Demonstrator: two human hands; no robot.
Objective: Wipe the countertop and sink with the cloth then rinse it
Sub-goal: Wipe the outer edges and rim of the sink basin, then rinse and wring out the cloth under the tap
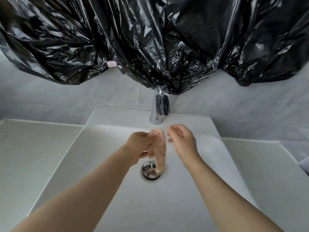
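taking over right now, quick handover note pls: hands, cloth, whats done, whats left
Left hand grips the cloth, which hangs down over the drain inside the sink.
Right hand is open beside the cloth, holding nothing.
No water shows at the faucet, so the rinse looks not yet done.
Whether the countertop and sink are wiped cannot be told.
Left: rinse the cloth.

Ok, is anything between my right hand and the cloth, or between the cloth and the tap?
Nothing visible. The right hand is open beside the cloth, only air between them; the left hand holds it over the drain. The tap stands just behind, though black plastic drapes over its top.
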